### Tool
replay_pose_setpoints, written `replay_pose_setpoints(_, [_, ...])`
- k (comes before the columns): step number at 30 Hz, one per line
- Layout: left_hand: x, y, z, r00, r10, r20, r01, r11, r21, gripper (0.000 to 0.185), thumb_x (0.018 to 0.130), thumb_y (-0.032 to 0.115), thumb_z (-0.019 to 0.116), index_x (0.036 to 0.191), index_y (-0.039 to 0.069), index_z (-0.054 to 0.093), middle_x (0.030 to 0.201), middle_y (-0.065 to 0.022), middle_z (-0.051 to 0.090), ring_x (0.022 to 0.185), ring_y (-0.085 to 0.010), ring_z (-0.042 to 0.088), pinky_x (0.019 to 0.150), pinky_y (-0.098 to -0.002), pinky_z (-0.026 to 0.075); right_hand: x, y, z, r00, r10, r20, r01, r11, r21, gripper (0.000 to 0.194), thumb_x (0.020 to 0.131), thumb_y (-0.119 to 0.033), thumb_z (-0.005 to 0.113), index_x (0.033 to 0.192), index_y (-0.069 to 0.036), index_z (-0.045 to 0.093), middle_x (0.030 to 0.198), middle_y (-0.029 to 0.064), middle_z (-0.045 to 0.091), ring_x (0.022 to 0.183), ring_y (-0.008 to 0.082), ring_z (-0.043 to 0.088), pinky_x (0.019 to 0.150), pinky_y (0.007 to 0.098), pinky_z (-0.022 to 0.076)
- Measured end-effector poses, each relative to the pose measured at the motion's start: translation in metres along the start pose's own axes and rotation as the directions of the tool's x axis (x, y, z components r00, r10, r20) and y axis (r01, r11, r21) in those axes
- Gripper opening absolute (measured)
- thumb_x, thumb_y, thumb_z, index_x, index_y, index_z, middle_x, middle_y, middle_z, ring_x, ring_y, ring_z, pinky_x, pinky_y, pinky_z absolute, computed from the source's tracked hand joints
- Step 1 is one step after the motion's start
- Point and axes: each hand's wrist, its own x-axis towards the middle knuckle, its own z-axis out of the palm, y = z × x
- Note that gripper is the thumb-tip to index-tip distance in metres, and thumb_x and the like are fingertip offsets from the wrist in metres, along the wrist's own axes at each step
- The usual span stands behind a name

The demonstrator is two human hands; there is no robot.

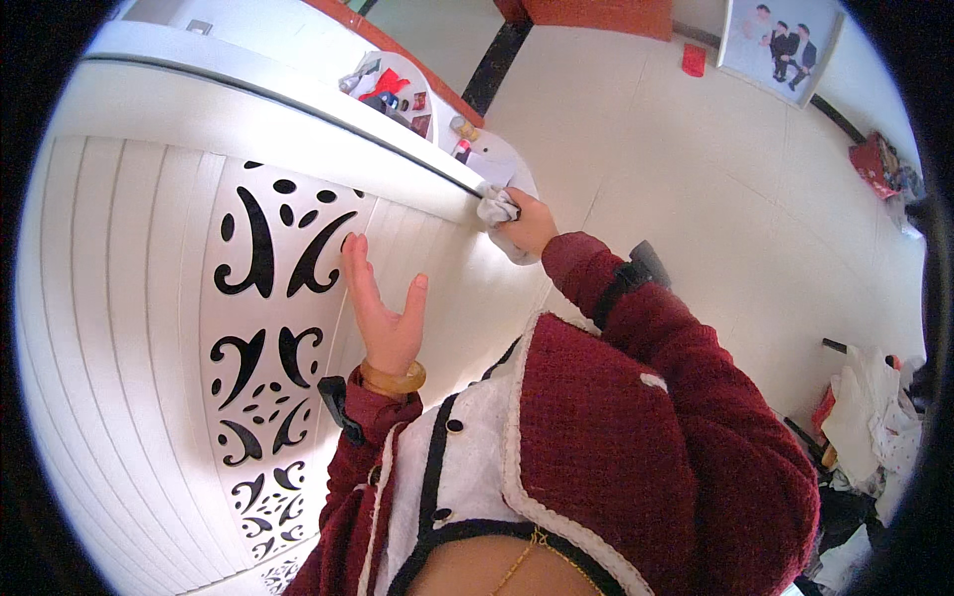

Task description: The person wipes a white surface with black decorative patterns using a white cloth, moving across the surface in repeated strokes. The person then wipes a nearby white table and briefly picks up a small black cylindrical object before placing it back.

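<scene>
My right hand point(531, 223) grips a crumpled light grey cloth point(498, 207) against the near end of a white ledge point(298, 119) with a dark groove along it. Part of the cloth hangs below the fingers. To the left, my left hand point(384, 313) is raised with its fingers up and the thumb apart, holding nothing. It is in front of a white panel door point(127, 298) with black scroll-shaped cut-outs; whether the fingertips touch the door I cannot tell. A yellowish bangle point(393, 378) circles the left wrist.
Beyond the ledge, rounded white shelves point(510, 153) hold small bottles and a red item. A framed picture point(782, 45) leans at the wall, with a red item point(693, 59) on the tiled floor beside it. Piled clothes point(868, 425) lie at the right; bags point(879, 167) stand farther back.
</scene>
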Motion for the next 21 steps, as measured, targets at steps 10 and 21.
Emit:
replay_pose_setpoints(10, [-0.001,-0.010,-0.007,0.991,0.125,0.046,-0.125,0.992,0.008,0.075,0.080,0.009,0.067,0.144,-0.001,0.029,0.150,-0.0240,0.025,0.140,-0.0380,0.025,0.113,-0.0464,0.021,-0.007,-0.019,-0.001,0.988,0.108,-0.109,-0.088,0.981,0.175,0.059,0.069,-0.019,0.076,0.123,-0.005,0.056,0.105,0.0182,0.067,0.095,0.0324,0.066,0.084,0.0388,0.0512])
replay_pose_setpoints(21, [0.002,0.001,0.005,0.996,0.085,-0.016,-0.084,0.993,0.083,0.073,0.080,0.011,0.068,0.142,-0.002,0.031,0.149,-0.0241,0.026,0.138,-0.0388,0.027,0.112,-0.0466,0.022,0.000,0.021,-0.028,0.959,0.277,-0.057,-0.249,0.922,0.297,0.061,0.074,-0.020,0.077,0.126,0.001,0.051,0.106,0.0178,0.066,0.090,0.0252,0.066,0.074,0.0350,0.0549])
